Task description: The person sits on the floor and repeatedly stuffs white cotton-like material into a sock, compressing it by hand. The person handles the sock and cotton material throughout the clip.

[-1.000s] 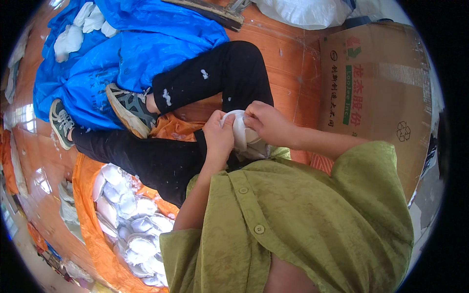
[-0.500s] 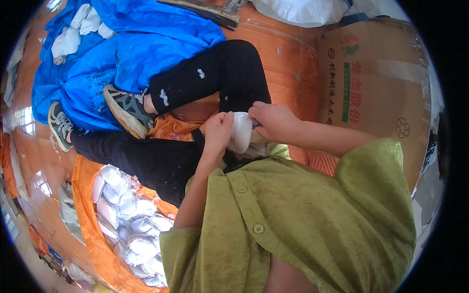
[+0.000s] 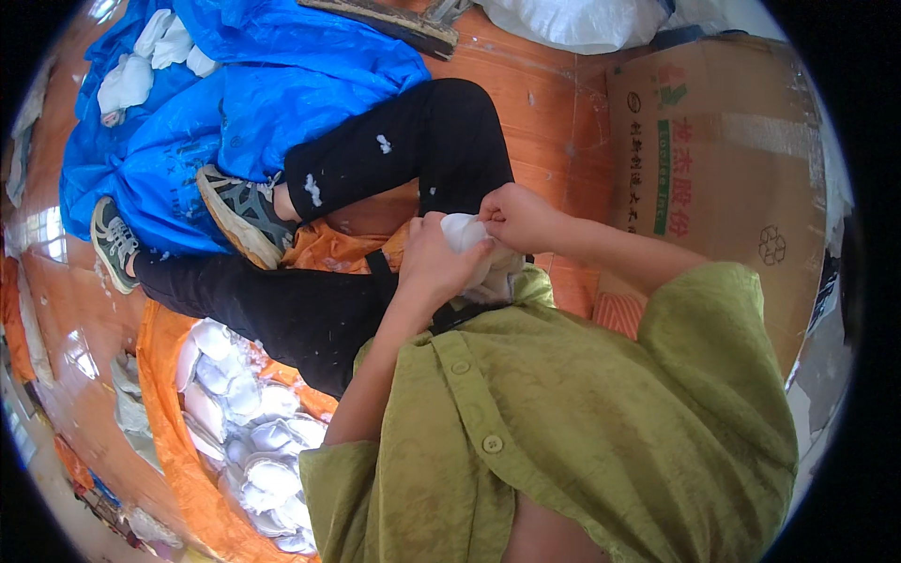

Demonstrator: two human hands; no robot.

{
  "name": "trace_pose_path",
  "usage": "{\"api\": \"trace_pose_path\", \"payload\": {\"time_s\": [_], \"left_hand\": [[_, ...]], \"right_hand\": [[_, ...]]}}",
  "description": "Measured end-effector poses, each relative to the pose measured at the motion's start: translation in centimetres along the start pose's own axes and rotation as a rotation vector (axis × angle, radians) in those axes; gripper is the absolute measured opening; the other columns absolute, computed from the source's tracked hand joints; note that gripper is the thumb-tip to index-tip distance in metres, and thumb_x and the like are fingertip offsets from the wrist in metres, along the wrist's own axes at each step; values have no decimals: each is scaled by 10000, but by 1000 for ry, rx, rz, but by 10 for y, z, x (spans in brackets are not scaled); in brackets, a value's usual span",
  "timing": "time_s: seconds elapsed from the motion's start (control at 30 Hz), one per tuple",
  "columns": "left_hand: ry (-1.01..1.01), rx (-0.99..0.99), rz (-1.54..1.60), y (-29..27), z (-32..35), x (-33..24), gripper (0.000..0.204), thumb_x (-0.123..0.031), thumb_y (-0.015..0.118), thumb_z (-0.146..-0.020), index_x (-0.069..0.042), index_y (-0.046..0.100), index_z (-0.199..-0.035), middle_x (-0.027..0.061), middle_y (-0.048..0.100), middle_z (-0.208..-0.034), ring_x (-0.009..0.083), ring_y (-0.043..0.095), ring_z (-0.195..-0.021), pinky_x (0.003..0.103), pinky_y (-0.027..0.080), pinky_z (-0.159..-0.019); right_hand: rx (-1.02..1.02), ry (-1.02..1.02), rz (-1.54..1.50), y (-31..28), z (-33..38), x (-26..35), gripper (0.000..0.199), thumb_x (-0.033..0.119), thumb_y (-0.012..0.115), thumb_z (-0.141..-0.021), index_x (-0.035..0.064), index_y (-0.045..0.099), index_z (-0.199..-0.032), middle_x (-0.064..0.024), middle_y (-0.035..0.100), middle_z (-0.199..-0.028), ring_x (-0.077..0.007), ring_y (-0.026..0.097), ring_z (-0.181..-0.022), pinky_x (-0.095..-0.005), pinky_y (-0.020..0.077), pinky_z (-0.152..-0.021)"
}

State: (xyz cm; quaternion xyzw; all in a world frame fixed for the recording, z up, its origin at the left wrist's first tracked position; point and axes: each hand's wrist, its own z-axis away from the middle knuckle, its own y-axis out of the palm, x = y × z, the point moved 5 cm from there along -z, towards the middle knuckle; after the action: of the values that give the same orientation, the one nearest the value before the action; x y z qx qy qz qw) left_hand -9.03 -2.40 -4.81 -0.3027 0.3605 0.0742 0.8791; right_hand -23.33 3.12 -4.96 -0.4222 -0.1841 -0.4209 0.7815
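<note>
A soft white cup-shaped pad (image 3: pixel 460 231) is held over my lap between both hands. My left hand (image 3: pixel 435 258) is closed around its near left side, with the thumb lying across it. The fingertips of my right hand (image 3: pixel 518 218) pinch the pad's right edge. Pale cloth (image 3: pixel 496 281) bunches in my lap just below the hands. To the lower left, an orange sack (image 3: pixel 161 403) lies spread and holds many similar white cup-shaped pads (image 3: pixel 267 469).
A blue plastic sheet (image 3: pixel 272 103) with white bundles (image 3: pixel 127 83) on it lies by my feet. On the right stands a large cardboard box (image 3: pixel 727 178). A wooden piece (image 3: pixel 394 26) and a white plastic bag (image 3: pixel 577 21) are at the far edge.
My left hand has turned and wrapped over the pad, covering more of it. My right hand has shifted slightly and now pinches the pad's edge with its fingertips.
</note>
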Motion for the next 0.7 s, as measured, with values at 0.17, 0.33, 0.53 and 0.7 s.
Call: {"api": "trace_pose_path", "payload": {"time_s": [0.17,0.33,0.53,0.7], "left_hand": [[-13,41,45,-6,2,-9,617,-452,753,-709,-3,581,-1096,179,541,-1095,306,578,-1004,392,462,-858],[-4,35,224,-5,2,-1,423,-320,707,-715,7,645,-978,155,600,-963,296,609,-905,385,482,-809],[44,-53,65,2,7,2,310,-198,658,-722,-5,684,-963,125,670,-886,232,650,-808,337,505,-737],[-132,230,578,11,1,35,257,-108,620,-725,33,666,-934,118,693,-856,161,652,-766,277,500,-701]], "right_hand": [[120,257,-502,-1,3,-1,134,124,659,-841,2,686,-792,-31,636,-695,-110,562,-646,-279,461,-593],[129,342,-604,2,12,2,183,163,692,-841,-14,692,-792,-59,650,-712,-111,572,-642,-293,468,-571],[6,212,-446,15,18,7,195,174,688,-844,-12,674,-791,-106,656,-693,-143,581,-612,-310,472,-567],[-45,36,-299,20,38,25,171,158,692,-820,10,631,-760,-147,631,-728,-243,602,-650,-350,471,-601]]}}
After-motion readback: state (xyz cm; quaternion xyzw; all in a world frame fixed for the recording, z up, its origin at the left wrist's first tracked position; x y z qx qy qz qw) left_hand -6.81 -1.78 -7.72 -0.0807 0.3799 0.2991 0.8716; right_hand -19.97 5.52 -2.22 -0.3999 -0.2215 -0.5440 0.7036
